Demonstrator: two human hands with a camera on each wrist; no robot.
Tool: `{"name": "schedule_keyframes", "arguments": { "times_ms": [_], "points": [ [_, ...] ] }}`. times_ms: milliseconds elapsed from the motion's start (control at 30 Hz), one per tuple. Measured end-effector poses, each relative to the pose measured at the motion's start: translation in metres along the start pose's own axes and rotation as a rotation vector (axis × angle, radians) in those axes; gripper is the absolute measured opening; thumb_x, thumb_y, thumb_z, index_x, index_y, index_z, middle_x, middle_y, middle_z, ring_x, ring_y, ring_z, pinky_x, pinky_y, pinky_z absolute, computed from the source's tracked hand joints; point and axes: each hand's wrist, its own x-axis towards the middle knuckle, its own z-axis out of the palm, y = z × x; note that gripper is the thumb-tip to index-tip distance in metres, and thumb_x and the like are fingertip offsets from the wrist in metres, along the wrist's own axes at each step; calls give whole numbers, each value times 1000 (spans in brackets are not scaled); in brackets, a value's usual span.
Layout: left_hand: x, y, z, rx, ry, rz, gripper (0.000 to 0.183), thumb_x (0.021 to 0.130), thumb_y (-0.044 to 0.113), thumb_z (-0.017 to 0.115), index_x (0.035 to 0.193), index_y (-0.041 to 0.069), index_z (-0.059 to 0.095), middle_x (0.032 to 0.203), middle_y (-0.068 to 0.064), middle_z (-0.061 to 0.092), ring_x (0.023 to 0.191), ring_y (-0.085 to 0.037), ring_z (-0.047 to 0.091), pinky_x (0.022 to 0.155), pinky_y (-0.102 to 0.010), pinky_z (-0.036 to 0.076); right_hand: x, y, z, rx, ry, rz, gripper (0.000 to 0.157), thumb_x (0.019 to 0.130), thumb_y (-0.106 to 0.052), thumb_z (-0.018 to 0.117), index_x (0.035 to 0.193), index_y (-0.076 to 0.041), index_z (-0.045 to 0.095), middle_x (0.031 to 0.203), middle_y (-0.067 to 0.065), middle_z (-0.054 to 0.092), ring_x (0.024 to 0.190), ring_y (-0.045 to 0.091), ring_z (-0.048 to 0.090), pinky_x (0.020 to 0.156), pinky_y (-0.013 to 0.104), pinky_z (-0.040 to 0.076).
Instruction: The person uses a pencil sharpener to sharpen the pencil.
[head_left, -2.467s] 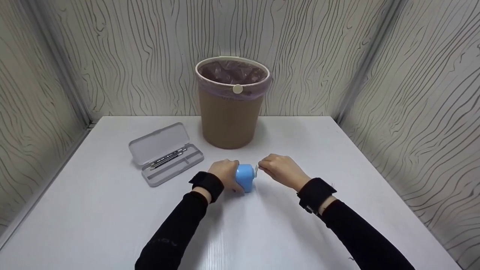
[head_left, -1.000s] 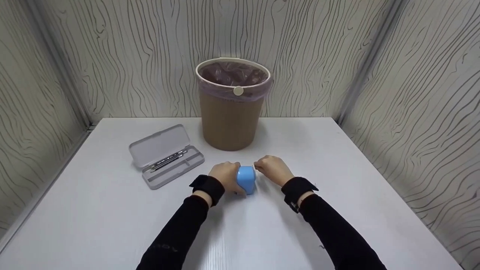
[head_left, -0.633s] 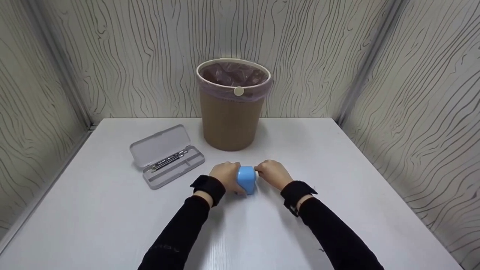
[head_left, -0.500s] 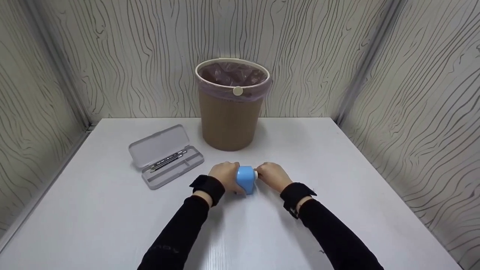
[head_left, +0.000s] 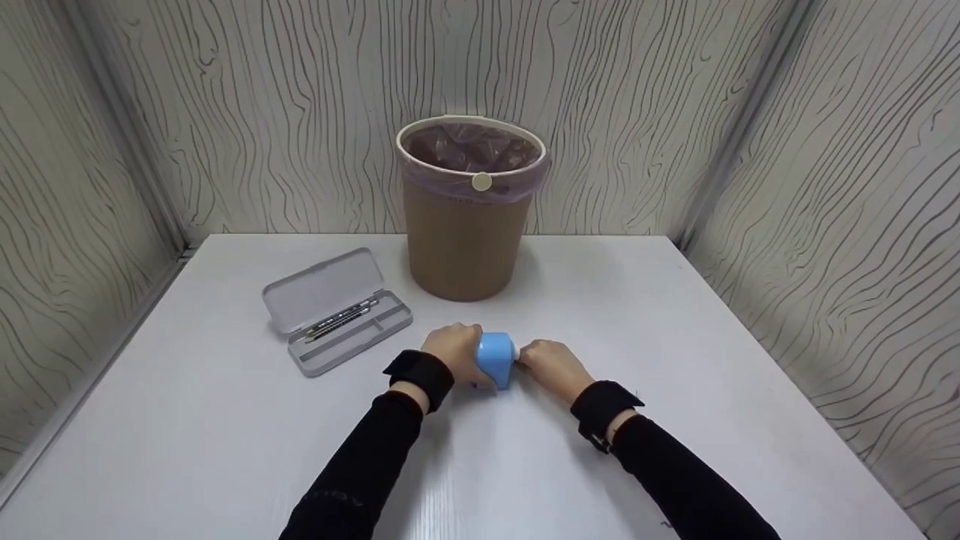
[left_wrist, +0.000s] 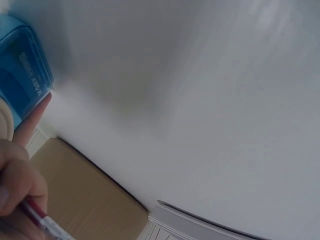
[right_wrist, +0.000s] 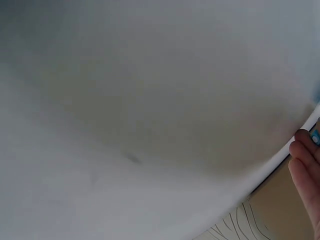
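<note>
In the head view, my left hand [head_left: 454,351] grips a blue crank pencil sharpener [head_left: 496,361] lying on its side on the table. My right hand [head_left: 555,369] pinches at the cream crank end [head_left: 517,352], which its fingers largely hide. From the left wrist, the sharpener's translucent blue shell [left_wrist: 20,67] and a round cream part [left_wrist: 5,120] show at the upper left. Below them, curled fingers [left_wrist: 22,182] surround a red-ended patterned pencil [left_wrist: 50,225]; whether it enters the sharpener is hidden. The right wrist view catches only fingers [right_wrist: 305,170] at its right edge.
An open grey pencil case [head_left: 351,346] with several pencils [head_left: 339,321] lies left of the hands. Behind stands a brown bin [head_left: 463,247] with a purple liner. The white table [head_left: 187,420] has patterned panels along its back and sides.
My right hand has gone round the sharpener's end: inward at first, then lower and slightly right, nearer the table's front. My left hand and the sharpener stay in place.
</note>
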Motion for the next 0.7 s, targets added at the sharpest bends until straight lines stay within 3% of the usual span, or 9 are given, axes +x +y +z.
{"name": "schedule_keyframes", "arguments": {
  "times_ms": [700],
  "points": [
    [1, 2, 2, 24, 4, -6, 70, 65, 53, 93, 112, 8, 68, 102, -7, 77, 89, -22, 71, 80, -39, 60, -21, -5, -16, -21, -30, -195, 6, 84, -1, 74, 83, -8, 76, 80, 2, 78, 72, 16, 70, 65, 26, 58]
  ]
}}
